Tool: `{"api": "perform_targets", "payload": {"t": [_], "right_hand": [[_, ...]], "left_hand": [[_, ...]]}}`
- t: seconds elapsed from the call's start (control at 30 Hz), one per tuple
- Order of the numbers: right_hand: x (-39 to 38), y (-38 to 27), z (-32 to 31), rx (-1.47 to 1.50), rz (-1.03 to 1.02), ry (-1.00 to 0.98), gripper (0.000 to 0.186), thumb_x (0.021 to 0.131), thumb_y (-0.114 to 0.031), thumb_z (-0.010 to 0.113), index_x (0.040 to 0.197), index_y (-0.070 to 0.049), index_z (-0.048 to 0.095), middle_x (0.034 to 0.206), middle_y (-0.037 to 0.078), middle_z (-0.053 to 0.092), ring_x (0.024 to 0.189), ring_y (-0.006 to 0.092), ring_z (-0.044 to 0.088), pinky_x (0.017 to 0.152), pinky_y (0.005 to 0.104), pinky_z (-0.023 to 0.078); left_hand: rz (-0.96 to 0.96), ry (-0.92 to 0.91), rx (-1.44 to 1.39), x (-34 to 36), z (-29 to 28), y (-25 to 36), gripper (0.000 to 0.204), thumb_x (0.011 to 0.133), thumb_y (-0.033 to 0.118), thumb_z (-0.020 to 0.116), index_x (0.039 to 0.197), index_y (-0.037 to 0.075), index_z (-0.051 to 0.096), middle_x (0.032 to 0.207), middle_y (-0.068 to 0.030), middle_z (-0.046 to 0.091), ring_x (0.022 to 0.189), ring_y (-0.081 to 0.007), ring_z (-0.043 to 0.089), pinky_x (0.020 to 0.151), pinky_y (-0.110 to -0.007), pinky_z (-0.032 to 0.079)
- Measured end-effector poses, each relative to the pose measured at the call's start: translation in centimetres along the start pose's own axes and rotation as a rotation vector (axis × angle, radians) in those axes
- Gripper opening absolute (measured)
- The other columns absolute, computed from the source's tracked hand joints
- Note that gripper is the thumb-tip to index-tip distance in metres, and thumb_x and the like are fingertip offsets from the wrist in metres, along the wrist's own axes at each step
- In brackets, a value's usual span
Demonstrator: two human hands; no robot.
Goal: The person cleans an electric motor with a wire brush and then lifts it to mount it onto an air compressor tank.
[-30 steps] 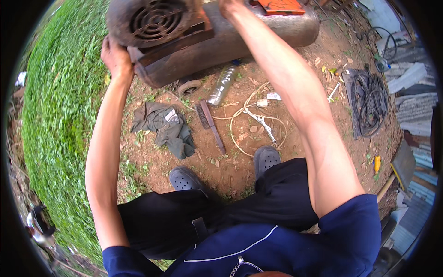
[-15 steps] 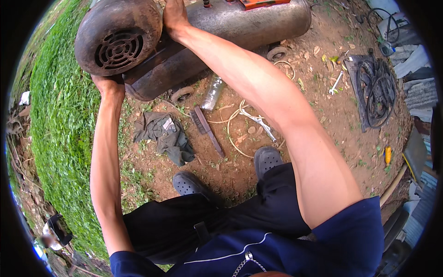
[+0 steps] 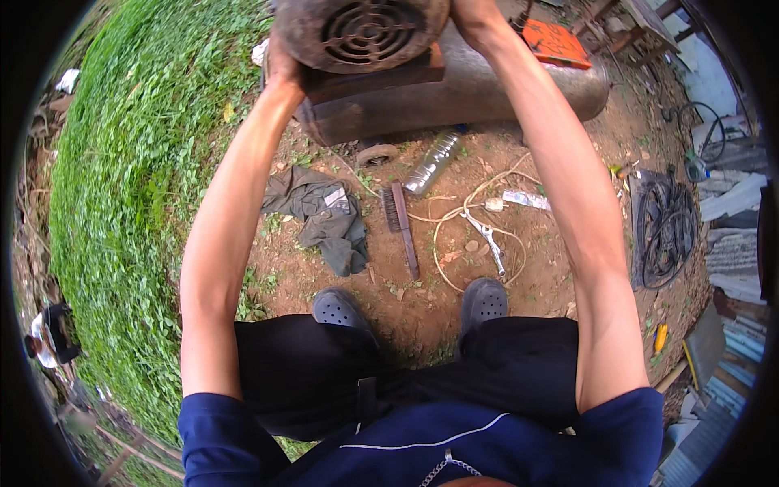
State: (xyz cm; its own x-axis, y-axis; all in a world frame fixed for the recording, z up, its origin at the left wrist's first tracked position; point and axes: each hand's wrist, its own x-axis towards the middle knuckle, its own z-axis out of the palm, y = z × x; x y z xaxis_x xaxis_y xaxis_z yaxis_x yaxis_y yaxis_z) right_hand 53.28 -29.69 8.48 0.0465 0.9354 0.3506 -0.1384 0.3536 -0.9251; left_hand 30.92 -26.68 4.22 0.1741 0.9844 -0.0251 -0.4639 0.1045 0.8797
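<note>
At the top of the head view stands a round, dark, worn electric motor [image 3: 361,49] with a slotted fan cover, above a brown bracket or base [image 3: 398,79]. Beneath lies a long rusty metal tank [image 3: 519,93] on small wheels. My left hand [image 3: 284,69] presses against the motor's lower left side. High on its right side, my right hand [image 3: 477,20] grips it, partly cut off by the picture's edge. Both sets of fingers are mostly hidden behind the motor. Whether the motor rests fully on the tank, I cannot tell.
An orange case [image 3: 556,45] sits on the tank's right part. Near my feet lie a wire brush [image 3: 402,227], a dark cloth [image 3: 324,219], a plastic bottle [image 3: 434,166], pale cord [image 3: 438,252] and a metal wrench-like tool [image 3: 488,243]. Coiled black cable [image 3: 669,227] lies at right.
My view has turned, so the ground things appear farther right. The motor has shifted right relative to the tank's left end, with both my hands still on it.
</note>
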Motion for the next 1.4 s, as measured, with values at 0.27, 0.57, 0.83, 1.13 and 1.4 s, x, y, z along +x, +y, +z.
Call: {"api": "perform_targets", "payload": {"t": [0.27,0.57,0.83,1.13,1.4], "right_hand": [[-2.4,5.7,-2.4,-0.154,0.17,0.245,0.04,0.1,-0.031,0.047,0.127,-0.003,0.056,0.125,0.01,0.06,0.114,0.0191,0.055,0.103,0.0347,0.04],[-0.9,0.5,2.4,0.185,0.291,0.394,0.037,0.098,-0.03,0.05,0.126,-0.005,0.055,0.124,0.011,0.061,0.114,0.0218,0.057,0.101,0.0377,0.045],[-5.4,0.6,0.5,0.005,0.217,0.15,0.063,0.102,-0.054,0.032,0.139,-0.006,0.047,0.136,0.008,0.055,0.126,0.0204,0.05,0.107,0.0392,0.037],[-4.5,2.8,-5.7,-0.306,0.262,0.109,0.061,0.102,-0.051,0.036,0.13,0.0,0.053,0.127,0.014,0.061,0.123,0.0243,0.053,0.104,0.0406,0.04],[5.3,8.3,-7.2,-0.383,0.232,0.145,0.06,0.099,-0.052,0.041,0.12,0.0,0.063,0.118,0.012,0.066,0.116,0.0223,0.059,0.099,0.0377,0.043]], "left_hand": [[0.018,-0.054,0.176,2.9,-3.5,-1.2,0.048,0.098,0.035,0.038,0.122,0.0,0.058,0.121,-0.0182,0.062,0.113,-0.0272,0.058,0.097,-0.04,0.045],[0.236,0.113,0.468,4.5,-4.3,-2.5,0.047,0.1,0.036,0.034,0.112,0.0,0.063,0.11,-0.0166,0.067,0.1,-0.0228,0.062,0.084,-0.038,0.048],[-0.187,-0.229,-0.37,2.5,-1.4,-0.9,0.067,0.099,0.056,0.028,0.133,0.004,0.053,0.128,-0.0147,0.061,0.115,-0.0318,0.059,0.103,-0.047,0.045],[-0.157,0.056,-0.211,-2.2,3.1,0.4,0.052,0.097,0.04,0.036,0.131,0.003,0.052,0.129,-0.0127,0.059,0.113,-0.0297,0.058,0.098,-0.045,0.048],[0.02,0.337,-0.258,0.2,0.3,-2.5,0.045,0.094,0.043,0.053,0.123,0.008,0.059,0.115,-0.0057,0.067,0.103,-0.0234,0.063,0.094,-0.041,0.05]]}}
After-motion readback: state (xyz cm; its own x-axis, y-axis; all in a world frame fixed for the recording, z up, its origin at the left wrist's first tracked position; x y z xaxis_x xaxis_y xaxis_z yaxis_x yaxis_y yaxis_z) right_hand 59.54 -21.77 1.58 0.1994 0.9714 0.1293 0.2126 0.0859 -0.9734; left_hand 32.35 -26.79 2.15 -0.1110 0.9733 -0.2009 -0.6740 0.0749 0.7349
